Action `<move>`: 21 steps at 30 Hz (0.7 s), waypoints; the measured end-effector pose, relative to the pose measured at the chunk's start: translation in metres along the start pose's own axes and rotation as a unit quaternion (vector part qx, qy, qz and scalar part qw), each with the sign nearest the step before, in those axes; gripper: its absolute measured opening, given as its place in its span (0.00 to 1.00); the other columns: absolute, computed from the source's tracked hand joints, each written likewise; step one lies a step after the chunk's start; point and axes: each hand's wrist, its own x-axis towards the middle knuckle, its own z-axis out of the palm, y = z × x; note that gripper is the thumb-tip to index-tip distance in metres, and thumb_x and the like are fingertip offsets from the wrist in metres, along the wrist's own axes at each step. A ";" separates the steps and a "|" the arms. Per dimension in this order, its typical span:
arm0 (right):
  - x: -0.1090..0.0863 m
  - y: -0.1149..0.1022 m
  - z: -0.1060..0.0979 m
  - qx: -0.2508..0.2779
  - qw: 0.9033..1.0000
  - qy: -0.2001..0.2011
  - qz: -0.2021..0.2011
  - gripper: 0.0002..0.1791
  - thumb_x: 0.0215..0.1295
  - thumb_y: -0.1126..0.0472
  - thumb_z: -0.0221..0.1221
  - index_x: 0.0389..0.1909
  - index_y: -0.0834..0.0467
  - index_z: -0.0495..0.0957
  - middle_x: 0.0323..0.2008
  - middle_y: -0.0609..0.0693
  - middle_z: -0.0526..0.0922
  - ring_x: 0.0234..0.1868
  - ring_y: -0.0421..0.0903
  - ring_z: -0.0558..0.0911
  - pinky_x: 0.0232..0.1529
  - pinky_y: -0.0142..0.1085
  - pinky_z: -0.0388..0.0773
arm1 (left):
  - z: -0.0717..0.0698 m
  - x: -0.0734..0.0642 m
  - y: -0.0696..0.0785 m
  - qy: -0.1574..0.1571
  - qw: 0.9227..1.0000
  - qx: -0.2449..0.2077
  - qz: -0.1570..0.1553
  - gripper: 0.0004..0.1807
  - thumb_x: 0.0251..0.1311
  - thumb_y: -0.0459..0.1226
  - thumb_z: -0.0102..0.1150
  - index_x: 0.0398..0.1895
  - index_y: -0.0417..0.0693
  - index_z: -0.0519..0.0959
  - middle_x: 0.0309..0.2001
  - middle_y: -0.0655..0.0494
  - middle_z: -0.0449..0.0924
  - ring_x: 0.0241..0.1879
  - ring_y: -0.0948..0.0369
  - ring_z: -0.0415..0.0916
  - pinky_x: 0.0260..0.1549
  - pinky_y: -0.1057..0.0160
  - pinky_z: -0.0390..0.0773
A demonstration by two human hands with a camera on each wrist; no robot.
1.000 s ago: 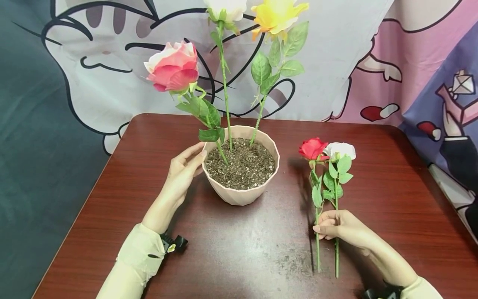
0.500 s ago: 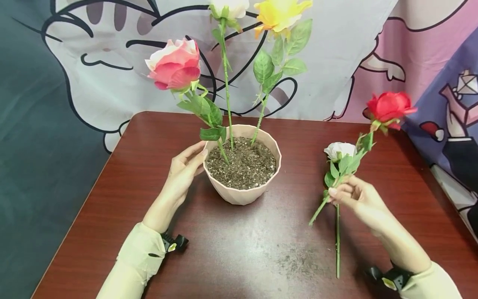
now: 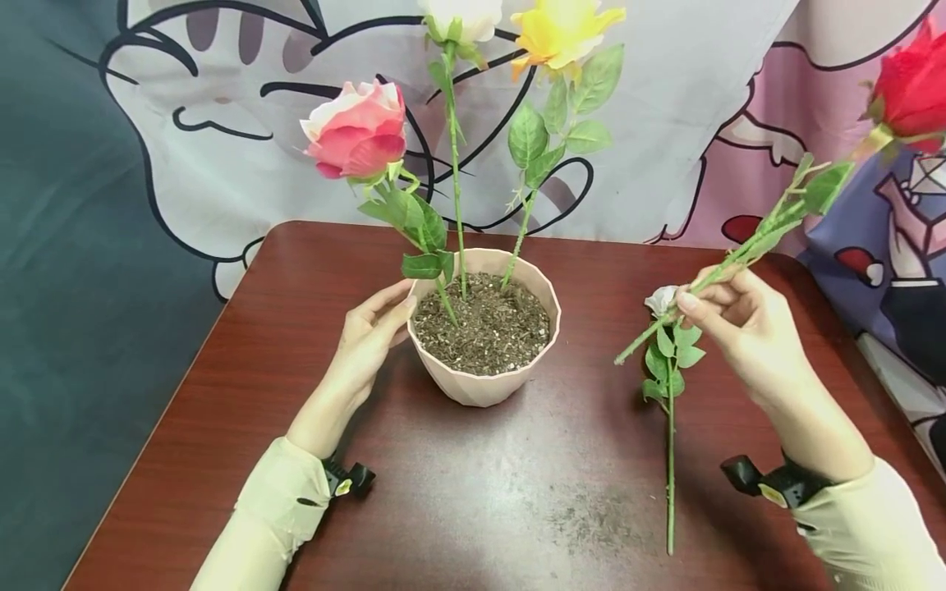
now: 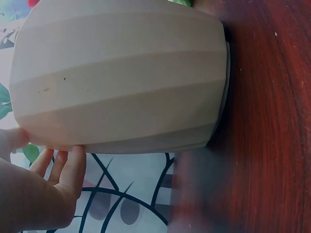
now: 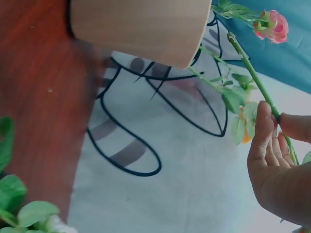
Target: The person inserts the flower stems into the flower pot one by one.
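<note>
My left hand touches the left side of a pale pink faceted flower pot filled with soil. In the left wrist view its thumb and fingertips rest against the pot's outer wall near the rim. My right hand pinches the green stem of a red rose between thumb and fingers, off the table. The rose slants, bloom up at the far right and cut end toward the pot. Beneath it, a white rose lies on the table, its bloom partly covered by the held stem.
Three flowers stand in the soil: a pink rose leaning left, a tall white one and a yellow one. Dark specks lie on the brown table. A cartoon-printed cloth hangs behind.
My right hand has picked the red rose up from beside the white one, raising it and tipping its bloom to the right. The left hand stays at the pot.
</note>
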 end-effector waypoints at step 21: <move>0.061 0.014 0.078 -0.035 0.996 -0.076 -0.044 0.12 0.58 0.79 0.55 0.35 0.60 0.74 0.29 0.46 0.84 0.31 0.40 0.83 0.35 0.33 0.80 | -0.004 0.001 0.008 -0.015 1.000 0.016 -0.017 0.25 0.65 0.41 0.54 0.65 0.47 0.67 0.59 0.50 0.70 0.51 0.63 0.72 0.43 0.67 0.78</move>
